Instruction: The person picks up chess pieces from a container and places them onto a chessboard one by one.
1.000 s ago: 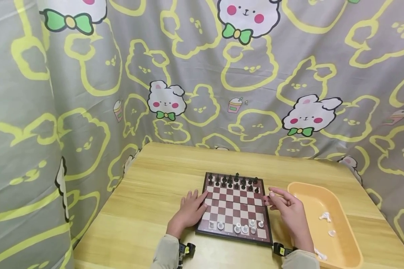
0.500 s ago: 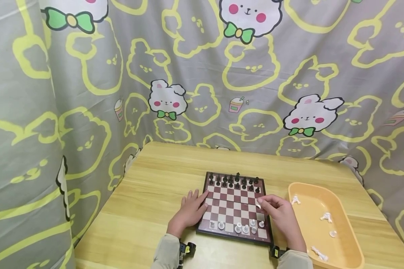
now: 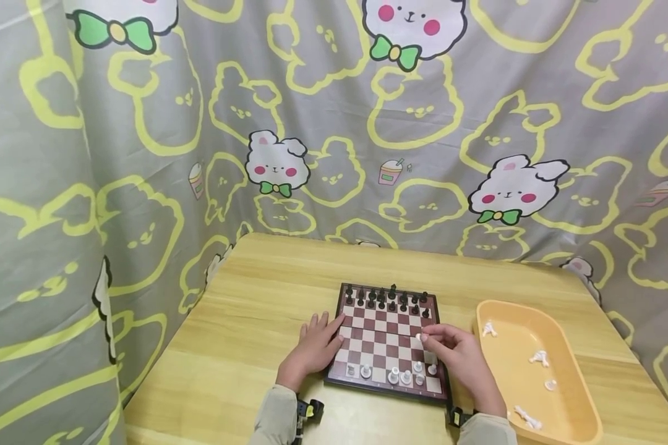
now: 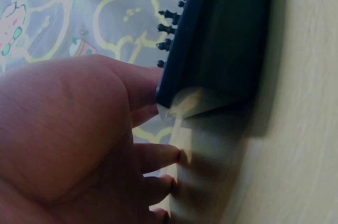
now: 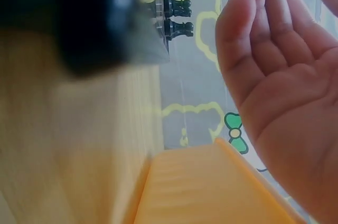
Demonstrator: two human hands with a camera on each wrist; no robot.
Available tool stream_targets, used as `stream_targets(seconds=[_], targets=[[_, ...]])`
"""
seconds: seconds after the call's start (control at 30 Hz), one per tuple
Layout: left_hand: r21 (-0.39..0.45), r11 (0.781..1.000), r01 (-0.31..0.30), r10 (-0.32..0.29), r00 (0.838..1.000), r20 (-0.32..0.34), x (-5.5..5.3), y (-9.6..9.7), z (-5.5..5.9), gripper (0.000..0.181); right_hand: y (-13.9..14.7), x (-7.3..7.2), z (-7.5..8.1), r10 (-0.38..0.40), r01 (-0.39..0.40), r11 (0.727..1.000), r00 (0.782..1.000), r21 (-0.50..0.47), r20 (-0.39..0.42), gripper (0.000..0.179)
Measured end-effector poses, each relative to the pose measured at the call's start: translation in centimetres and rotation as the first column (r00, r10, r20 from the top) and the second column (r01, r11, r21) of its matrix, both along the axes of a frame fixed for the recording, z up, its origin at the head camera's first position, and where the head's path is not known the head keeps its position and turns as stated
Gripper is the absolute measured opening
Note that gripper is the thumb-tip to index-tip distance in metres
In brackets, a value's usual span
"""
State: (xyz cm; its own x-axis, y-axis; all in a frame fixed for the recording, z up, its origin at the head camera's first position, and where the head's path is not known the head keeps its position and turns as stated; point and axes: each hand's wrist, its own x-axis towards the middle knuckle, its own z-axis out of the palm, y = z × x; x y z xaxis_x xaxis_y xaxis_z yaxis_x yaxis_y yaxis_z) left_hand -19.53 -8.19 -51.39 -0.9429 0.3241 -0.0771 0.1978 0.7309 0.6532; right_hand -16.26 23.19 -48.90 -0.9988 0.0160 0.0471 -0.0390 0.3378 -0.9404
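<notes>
A checkered chessboard (image 3: 374, 339) lies on the table. My left hand (image 3: 315, 347) rests at its left edge, fingers spread, with some fingertips touching the rim; in the left wrist view the board's dark side (image 4: 211, 39) shows beside that hand. Over the right half of the board, my right hand (image 3: 461, 358) pinches a small white chess piece (image 3: 419, 337) between thumb and forefinger. Its kind is mostly hidden by the fingertips. Two rows of black chess pieces (image 3: 392, 298) stand along the far side. Several white chess pieces (image 3: 393, 375) stand near the front edge.
An orange tray (image 3: 581, 395) sits to the right of the board, close to my right forearm. Several white pieces (image 3: 540, 358) lie in it. Behind the wooden table (image 3: 245, 296) hangs a grey patterned curtain (image 3: 334, 123).
My right hand has moved left from beside the tray to over the board, carrying the white chess piece. The left hand has stayed at the board's edge.
</notes>
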Motion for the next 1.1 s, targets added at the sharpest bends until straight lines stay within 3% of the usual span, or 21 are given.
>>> stream_targets(seconds=[0.23,0.53,0.77,1.1], targets=[[0.003,1.000,-0.015,0.015,1.000,0.021,0.9,-0.4,-0.2,0.052,-0.6,0.5,-0.4,0.038,-0.038,0.999,0.999,-0.022,0.015,0.020],[0.007,1.000,0.001,-0.001,1.000,-0.007,-0.5,0.2,0.3,0.053,-0.1,-0.2,0.6,0.008,-0.008,1.000,1.000,0.015,-0.023,0.018],[-0.003,1.000,0.001,-0.001,1.000,0.003,-0.3,0.2,0.1,0.053,-0.2,0.1,0.5,0.027,-0.027,1.000,0.999,0.001,-0.036,0.019],[0.008,1.000,0.004,-0.004,1.000,0.003,-0.4,0.0,-0.1,0.053,-0.5,0.0,0.0,0.099,-0.096,0.994,0.994,0.061,-0.047,0.018]])
